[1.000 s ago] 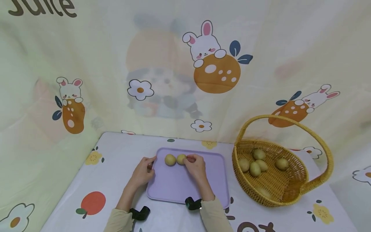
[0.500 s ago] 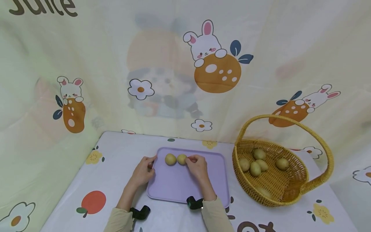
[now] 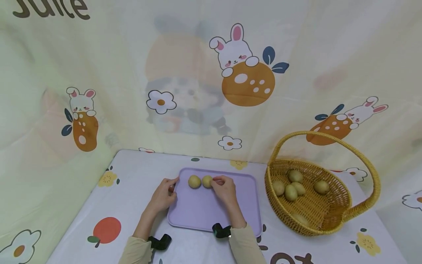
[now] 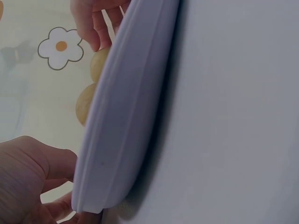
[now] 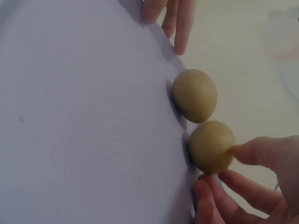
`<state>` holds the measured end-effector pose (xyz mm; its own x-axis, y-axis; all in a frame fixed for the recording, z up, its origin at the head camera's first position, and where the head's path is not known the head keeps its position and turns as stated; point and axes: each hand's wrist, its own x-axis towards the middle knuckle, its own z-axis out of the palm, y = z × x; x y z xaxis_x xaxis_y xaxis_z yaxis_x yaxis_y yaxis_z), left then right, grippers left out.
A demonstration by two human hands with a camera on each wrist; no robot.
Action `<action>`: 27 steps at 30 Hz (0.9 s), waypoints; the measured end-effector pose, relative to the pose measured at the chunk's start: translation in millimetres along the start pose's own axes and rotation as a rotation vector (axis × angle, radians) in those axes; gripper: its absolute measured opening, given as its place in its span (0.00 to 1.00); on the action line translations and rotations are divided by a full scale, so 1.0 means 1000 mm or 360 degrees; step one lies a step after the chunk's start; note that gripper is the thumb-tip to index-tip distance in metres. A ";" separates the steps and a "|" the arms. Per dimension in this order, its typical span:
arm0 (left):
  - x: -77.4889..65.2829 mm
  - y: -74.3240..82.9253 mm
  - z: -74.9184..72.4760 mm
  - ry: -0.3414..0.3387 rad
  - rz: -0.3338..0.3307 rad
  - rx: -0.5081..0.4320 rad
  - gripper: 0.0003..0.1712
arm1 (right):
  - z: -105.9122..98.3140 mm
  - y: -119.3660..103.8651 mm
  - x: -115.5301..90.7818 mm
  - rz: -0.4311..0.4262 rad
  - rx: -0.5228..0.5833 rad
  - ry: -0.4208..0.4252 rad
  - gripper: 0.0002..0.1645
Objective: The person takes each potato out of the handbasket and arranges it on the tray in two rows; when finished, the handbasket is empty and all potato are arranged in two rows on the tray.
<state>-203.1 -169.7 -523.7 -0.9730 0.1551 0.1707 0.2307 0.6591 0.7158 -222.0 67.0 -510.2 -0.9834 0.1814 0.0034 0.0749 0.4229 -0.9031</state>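
Observation:
A lilac tray (image 3: pixel 211 212) lies on the table, with two small, round, yellowish potatoes side by side near its far edge. My left hand (image 3: pixel 163 195) holds the tray's left rim, index finger stretched toward the far corner. With thumb and fingertips my right hand (image 3: pixel 225 190) pinches the right potato (image 5: pixel 211 147), which sits on the tray. The other potato (image 5: pixel 195 95) stands just left of it, untouched by either hand. In the left wrist view, the tray's raised rim partly hides both potatoes.
A wicker basket (image 3: pixel 308 230) with a tall arched handle stands right of the tray, with several potatoes (image 3: pixel 291 192) inside. A printed cloth (image 3: pixel 138 172) covers the table, and a patterned curtain (image 3: pixel 184 146) hangs along its back edge.
Early on, my right hand shifted slightly to the right, along with the pinched potato. The left hand stays at the tray's rim, and the basket has not moved.

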 end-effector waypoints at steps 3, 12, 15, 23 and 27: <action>0.000 0.001 0.001 0.0000 0.0003 -0.0001 0.33 | -0.003 0.000 0.000 0.0003 -0.0014 -0.0010 0.10; 0.002 0.003 0.005 -0.0014 -0.0002 -0.0014 0.34 | -0.011 -0.001 0.000 0.0050 -0.0043 -0.0026 0.10; 0.002 0.003 0.006 -0.0014 -0.0001 -0.0014 0.34 | -0.013 -0.001 -0.001 0.0061 -0.0025 -0.0030 0.10; 0.000 0.002 0.004 -0.0010 -0.0020 -0.0006 0.34 | -0.031 -0.007 -0.001 -0.0019 -0.0012 -0.0018 0.11; -0.001 0.000 0.002 -0.0002 -0.0020 0.0002 0.34 | -0.048 -0.014 0.001 -0.0063 -0.0001 -0.0057 0.14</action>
<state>-202.6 -168.1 -525.6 -0.9758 0.1477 0.1610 0.2184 0.6619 0.7170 -215.8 103.8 -476.5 -0.9909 0.1324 0.0237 0.0358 0.4298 -0.9022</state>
